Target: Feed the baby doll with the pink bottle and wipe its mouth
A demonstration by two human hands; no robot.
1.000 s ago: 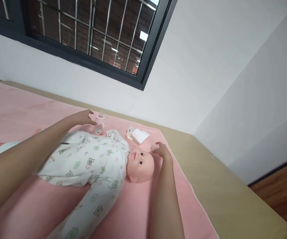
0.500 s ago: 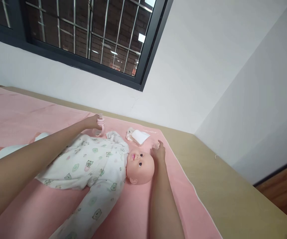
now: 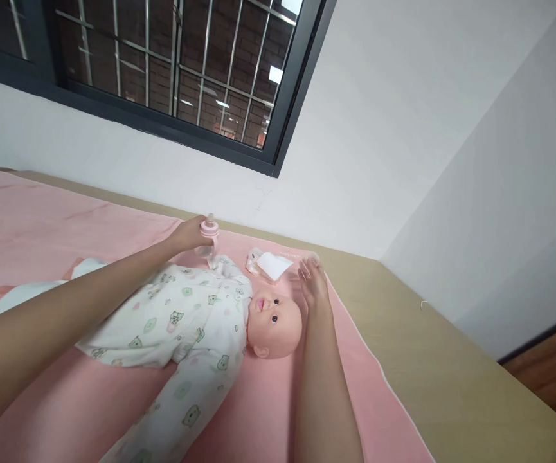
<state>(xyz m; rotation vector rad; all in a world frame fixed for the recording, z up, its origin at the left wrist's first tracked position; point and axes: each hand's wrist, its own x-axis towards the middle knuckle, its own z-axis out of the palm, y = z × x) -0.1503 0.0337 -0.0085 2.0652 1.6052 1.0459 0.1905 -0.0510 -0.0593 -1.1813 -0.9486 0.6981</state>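
Observation:
A baby doll (image 3: 275, 325) in a white patterned outfit lies on its back on a pink mat (image 3: 253, 418). My left hand (image 3: 191, 235) is wrapped round a clear baby bottle (image 3: 209, 230) with a pink collar and handle, its nipple pointing up. The bottle is above the doll's far sleeve. Past the doll's head, my right hand (image 3: 313, 283) is raised with its fingers curled round a small clear cap (image 3: 311, 258), partly hidden by the fingers. Between the hands, a white sheet (image 3: 274, 265) rests on a clear plastic packet (image 3: 254, 258).
The mat covers much of a wooden platform (image 3: 403, 360), whose bare surface shows at the right. Behind it stands a white wall (image 3: 345, 161) with a dark-framed barred window (image 3: 171, 71). A small white hook-shaped item (image 3: 423, 304) is at the platform's right edge.
My left hand has lifted the bottle slightly and moved it right. My right hand has risen away from the mat with the clear cap.

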